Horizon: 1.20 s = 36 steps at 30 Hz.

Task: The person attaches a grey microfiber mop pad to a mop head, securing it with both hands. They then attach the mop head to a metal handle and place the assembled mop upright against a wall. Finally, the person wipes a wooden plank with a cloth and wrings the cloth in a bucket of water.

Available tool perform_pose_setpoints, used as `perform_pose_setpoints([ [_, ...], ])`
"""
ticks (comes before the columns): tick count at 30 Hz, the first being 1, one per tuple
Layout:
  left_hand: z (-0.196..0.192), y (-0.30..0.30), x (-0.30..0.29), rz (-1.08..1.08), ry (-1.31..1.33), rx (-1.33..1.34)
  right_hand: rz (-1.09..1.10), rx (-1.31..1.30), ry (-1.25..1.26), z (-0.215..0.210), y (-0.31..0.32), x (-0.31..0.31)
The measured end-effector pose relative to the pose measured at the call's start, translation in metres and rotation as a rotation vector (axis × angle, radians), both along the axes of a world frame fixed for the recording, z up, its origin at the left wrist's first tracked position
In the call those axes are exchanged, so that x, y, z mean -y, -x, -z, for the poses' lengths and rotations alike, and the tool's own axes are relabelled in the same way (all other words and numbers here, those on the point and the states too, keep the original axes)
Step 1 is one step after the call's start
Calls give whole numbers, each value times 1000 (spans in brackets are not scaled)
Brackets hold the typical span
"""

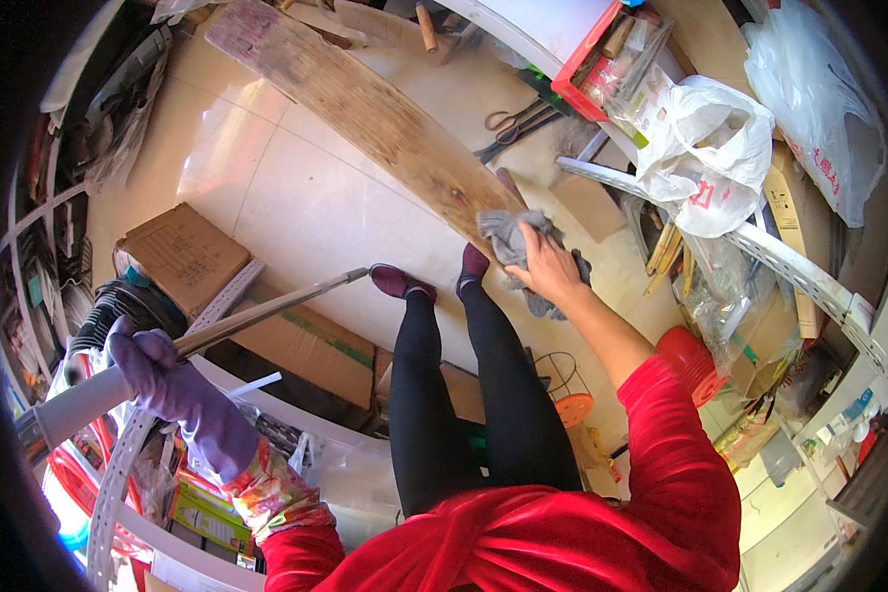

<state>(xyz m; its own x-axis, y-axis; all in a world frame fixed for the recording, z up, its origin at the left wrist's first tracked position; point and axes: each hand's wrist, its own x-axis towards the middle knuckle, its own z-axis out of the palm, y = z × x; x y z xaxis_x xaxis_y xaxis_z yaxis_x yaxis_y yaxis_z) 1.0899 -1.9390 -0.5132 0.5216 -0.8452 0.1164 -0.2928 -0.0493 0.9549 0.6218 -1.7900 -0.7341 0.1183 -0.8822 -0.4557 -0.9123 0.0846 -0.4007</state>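
A: What is the person working on at this moment?

B: The person is standing on the tiled floor (296,197) and is wiping a long wooden plank (365,109). The plank is the largest thing here. It is lying slanted, and its long axis is running from the upper left of the view down to the person's right hand. The near end is pointing toward the feet, and the far end is pointing away, to the clutter at the top.

A: And what are the hands doing?

B: The right hand (548,266) is bare, and it is pressing a grey cloth (513,237) on the near end of the plank. The fingers are closing over the cloth. The left hand (153,370), in a purple glove, is gripping the grey handle of a long metal pole (266,311). The pole is pointing from the lower left toward the shoes, almost level.

A: Which step is it, in your opinion?

B: I am judging that the wiping is only at the near end, so much of the board is remaining. The next move is calling for a stroke along the long axis, with steady pressure, while the plank is staying propped.
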Motion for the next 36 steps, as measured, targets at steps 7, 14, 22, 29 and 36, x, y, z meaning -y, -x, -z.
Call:
perform_pose_setpoints([
  [7,1,-8,0,-108,-56,-14,-78,-180,1,14,-18,29],
  [14,4,-17,-10,55,55,261,-244,-242,-69,18,21,-64],
  [22,3,-30,-4,-125,-34,0,-245,-281,-564,-4,77,-132],
  [29,1,-18,-11,-92,28,50,-31,-24,-13,-58,-2,28],
  [36,1,-24,-13,-57,49,-35,-302,-232,218,8,-43,42],
])
